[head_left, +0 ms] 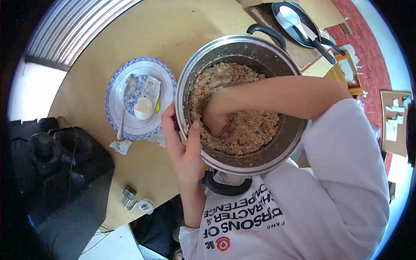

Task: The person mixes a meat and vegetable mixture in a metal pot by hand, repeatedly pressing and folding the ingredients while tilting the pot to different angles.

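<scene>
A large metal pot [277,158] with black handles holds a crumbly brown mixture [247,134] flecked with orange and green bits. My right hand [218,113] is sunk into the mixture at the pot's left side, and its fingers are buried. My left hand [184,147] grips the pot's left rim, thumb over the edge and fingers along the outside wall. Left of the pot lies a blue-patterned white plate [113,110] bearing a spoon [126,95], an eggshell [143,108] and a torn packet [151,89].
Crumpled tissue [121,146] lies below the plate. A padlock [129,197] and small jar [146,206] are near the table's front edge. Black equipment [65,173] stands at left. At upper right, a black pan [299,37] holds a white ladle [289,16].
</scene>
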The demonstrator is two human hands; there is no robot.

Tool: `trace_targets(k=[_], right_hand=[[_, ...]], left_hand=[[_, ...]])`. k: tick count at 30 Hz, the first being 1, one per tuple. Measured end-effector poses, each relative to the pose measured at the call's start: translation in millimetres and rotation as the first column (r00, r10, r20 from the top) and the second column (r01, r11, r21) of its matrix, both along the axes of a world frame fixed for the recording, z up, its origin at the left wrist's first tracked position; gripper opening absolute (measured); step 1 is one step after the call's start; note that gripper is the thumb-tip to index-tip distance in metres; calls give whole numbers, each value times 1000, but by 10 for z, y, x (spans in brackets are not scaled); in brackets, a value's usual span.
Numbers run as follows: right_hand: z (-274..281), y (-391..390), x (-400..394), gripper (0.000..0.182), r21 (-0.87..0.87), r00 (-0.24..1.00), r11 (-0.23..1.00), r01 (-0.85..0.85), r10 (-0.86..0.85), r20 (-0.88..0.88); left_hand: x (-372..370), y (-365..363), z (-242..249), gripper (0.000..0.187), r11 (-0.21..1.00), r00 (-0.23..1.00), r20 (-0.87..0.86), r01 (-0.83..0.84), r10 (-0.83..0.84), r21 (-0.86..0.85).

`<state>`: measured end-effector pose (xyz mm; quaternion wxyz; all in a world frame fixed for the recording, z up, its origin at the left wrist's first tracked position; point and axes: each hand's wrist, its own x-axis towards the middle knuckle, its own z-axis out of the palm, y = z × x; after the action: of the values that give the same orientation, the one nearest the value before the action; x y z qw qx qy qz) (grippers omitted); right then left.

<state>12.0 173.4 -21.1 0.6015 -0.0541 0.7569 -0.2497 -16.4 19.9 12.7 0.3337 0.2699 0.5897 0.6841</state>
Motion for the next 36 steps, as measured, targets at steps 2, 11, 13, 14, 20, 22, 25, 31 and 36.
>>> trace_targets(k=[2,11,13,14,20,22,25,31,36], right_hand=[[236,25,97,39,60,992,991,-121,123,-29],[-80,-27,112,35,28,987,988,153,-154,48],[250,31,-72,34,66,999,997,-31,34,-30],[185,6,-90,33,27,997,996,79,-79,-19],[264,36,166,38,284,990,954,-95,122,-77],[710,312,266,39,355,991,935,-14,61,-122],[897,660,556,42,414,964,877,242,-167,-209],[502,636,731,41,218,593,765,606,-252,-765],[-4,594,366,36,109,468,845,524,-179,-866]], left_hand=[[19,-31,14,46,1000,1000,29,-3,4,-17],[-47,-49,-52,51,998,995,-88,35,-39,-46],[-53,-2,-46,52,1000,994,-103,26,-27,-9],[-44,-1,-27,52,1000,994,-104,21,-22,-8],[-64,-25,-29,54,999,993,-112,43,-44,-10],[-65,-39,-9,55,999,991,-128,42,-45,-21],[-25,-102,39,58,996,975,-215,40,-55,-75],[83,-197,74,76,995,858,-508,33,-74,-89],[43,-200,47,84,993,890,-442,80,-109,-85]])
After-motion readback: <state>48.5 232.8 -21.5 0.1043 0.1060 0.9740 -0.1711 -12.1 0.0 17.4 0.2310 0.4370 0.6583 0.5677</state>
